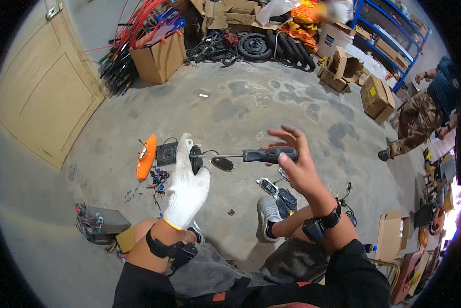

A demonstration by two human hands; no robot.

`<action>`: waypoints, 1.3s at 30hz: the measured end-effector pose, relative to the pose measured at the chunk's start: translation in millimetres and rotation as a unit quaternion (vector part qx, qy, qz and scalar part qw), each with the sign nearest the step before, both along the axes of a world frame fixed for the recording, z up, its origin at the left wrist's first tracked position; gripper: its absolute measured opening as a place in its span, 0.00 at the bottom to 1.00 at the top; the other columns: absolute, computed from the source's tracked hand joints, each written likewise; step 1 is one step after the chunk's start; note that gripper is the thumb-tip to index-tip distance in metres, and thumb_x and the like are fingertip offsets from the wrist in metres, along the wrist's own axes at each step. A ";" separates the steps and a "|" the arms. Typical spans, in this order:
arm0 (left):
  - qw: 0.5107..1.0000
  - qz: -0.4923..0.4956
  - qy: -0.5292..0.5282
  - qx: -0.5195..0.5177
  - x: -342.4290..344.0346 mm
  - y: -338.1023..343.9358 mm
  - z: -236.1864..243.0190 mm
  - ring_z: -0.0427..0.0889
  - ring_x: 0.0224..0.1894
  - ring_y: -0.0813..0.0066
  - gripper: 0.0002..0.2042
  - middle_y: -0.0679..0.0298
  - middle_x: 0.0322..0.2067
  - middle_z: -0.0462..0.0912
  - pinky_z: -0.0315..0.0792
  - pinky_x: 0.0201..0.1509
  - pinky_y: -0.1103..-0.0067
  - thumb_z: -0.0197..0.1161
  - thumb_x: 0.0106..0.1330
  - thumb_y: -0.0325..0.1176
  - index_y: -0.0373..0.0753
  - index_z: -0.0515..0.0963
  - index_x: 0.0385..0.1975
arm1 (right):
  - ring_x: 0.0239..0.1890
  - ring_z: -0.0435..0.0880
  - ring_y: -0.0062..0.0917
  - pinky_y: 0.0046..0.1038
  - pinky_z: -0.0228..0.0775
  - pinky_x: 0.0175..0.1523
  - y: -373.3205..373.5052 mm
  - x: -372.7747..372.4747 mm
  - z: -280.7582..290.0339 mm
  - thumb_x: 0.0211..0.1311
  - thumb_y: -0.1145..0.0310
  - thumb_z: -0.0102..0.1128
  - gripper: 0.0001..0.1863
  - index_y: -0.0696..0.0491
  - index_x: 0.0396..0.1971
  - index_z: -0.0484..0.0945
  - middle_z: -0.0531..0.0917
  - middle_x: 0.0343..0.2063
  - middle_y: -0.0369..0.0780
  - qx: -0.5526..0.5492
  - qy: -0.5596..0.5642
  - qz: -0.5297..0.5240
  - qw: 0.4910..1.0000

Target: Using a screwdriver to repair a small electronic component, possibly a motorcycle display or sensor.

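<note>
With clock places read from the middle of the view, the left hand (pixel 187 179), in a white glove, is at 8 to 9 o'clock, gripping a round black part (pixel 195 159) between thumb and fingers. A screwdriver (pixel 266 155) lies level across the middle, its shaft running towards 9 o'clock onto that part; whether the tip sits in a screw, I cannot tell. The right hand (pixel 302 167), bare, is at 3 o'clock, loosely holding the handle at the thumb, its upper fingers raised and spread.

With so light a hold, the handle could droop and pull the tip out of line; a slipping tip might then jab the glove, since those fingers sit right beside it. If the left grip slackened, the part could drop among the loose bits (pixel 159 179) on the floor.

Containers, left to right: a grey case (pixel 110 219) at 8 o'clock has coloured wires bunched at its end. A tall carton (pixel 161 57) at 11 o'clock has red cables heaped over its top. A white bucket (pixel 334 41) at 1 to 2 o'clock hides its contents. An open carton (pixel 392 237) stands at 4 o'clock, contents unclear.
</note>
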State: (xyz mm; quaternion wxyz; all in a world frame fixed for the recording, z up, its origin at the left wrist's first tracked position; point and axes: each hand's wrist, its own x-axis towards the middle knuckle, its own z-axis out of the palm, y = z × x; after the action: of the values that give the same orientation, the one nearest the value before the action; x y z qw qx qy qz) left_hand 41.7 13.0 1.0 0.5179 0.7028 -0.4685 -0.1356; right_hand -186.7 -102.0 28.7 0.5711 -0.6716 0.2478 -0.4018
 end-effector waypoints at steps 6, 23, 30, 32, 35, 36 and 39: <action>0.984 -0.023 0.159 0.083 0.8 0.3 -0.1 0.77 0.45 0.72 0.34 0.55 0.55 0.74 0.73 0.47 0.80 0.53 0.58 0.18 0.36 0.58 0.69 | 0.62 0.74 0.38 0.37 0.71 0.61 -1.6 -4.4 2.7 0.59 0.76 0.66 0.26 0.56 0.56 0.67 0.72 0.60 0.49 -0.240 -0.027 0.092 0.966; 0.998 0.024 0.044 -0.025 -1.2 6.9 12.9 0.74 0.41 0.77 0.35 0.60 0.49 0.73 0.73 0.45 0.82 0.55 0.58 0.16 0.35 0.57 0.69 | 0.23 0.81 0.20 0.24 0.73 0.27 4.7 6.6 9.4 0.69 0.58 0.59 0.25 0.62 0.54 0.67 0.83 0.29 0.44 0.126 0.079 0.006 0.989; 0.991 -0.033 0.126 0.027 4.9 4.8 -2.0 0.78 0.31 0.78 0.36 0.60 0.45 0.76 0.77 0.32 0.80 0.57 0.57 0.16 0.40 0.58 0.69 | 0.58 0.75 0.31 0.31 0.72 0.58 8.0 0.0 -5.8 0.62 0.71 0.65 0.40 0.54 0.68 0.50 0.70 0.59 0.48 -0.139 -0.057 0.056 0.987; 0.984 -0.026 0.170 0.048 2.8 5.5 -1.2 0.79 0.29 0.77 0.36 0.59 0.45 0.76 0.77 0.32 0.81 0.56 0.58 0.16 0.41 0.57 0.70 | 0.58 0.75 0.28 0.30 0.71 0.57 9.7 -0.7 -6.4 0.62 0.72 0.65 0.37 0.53 0.67 0.53 0.72 0.57 0.45 -0.157 -0.048 0.095 0.982; 0.981 -0.009 0.188 0.053 1.3 4.9 6.6 0.79 0.31 0.76 0.37 0.57 0.48 0.76 0.77 0.32 0.81 0.56 0.59 0.16 0.40 0.55 0.71 | 0.51 0.79 0.23 0.26 0.73 0.53 9.7 -1.0 -3.9 0.64 0.69 0.65 0.26 0.55 0.59 0.66 0.78 0.49 0.43 -0.140 -0.017 0.088 0.986; 0.985 -0.018 0.170 0.031 -0.8 5.5 9.2 0.80 0.32 0.75 0.37 0.56 0.50 0.75 0.78 0.31 0.81 0.56 0.59 0.16 0.40 0.54 0.71 | 0.45 0.82 0.22 0.25 0.75 0.48 9.0 -1.2 -2.5 0.64 0.67 0.65 0.24 0.57 0.56 0.67 0.80 0.44 0.43 -0.074 -0.007 0.075 0.994; 0.987 -0.014 0.158 0.034 -8.7 8.9 15.6 0.77 0.36 0.77 0.37 0.57 0.53 0.74 0.75 0.36 0.82 0.54 0.59 0.15 0.38 0.54 0.71 | 0.34 0.84 0.21 0.24 0.77 0.39 5.3 -4.2 1.4 0.64 0.64 0.66 0.23 0.60 0.50 0.68 0.83 0.34 0.42 0.050 0.034 0.044 0.997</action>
State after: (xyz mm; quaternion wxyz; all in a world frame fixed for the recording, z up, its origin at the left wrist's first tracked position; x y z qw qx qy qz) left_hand 33.0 21.9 16.6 0.5594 0.6832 -0.3857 -0.2675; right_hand -190.9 -96.7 30.1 0.6126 -0.6655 0.2572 -0.3402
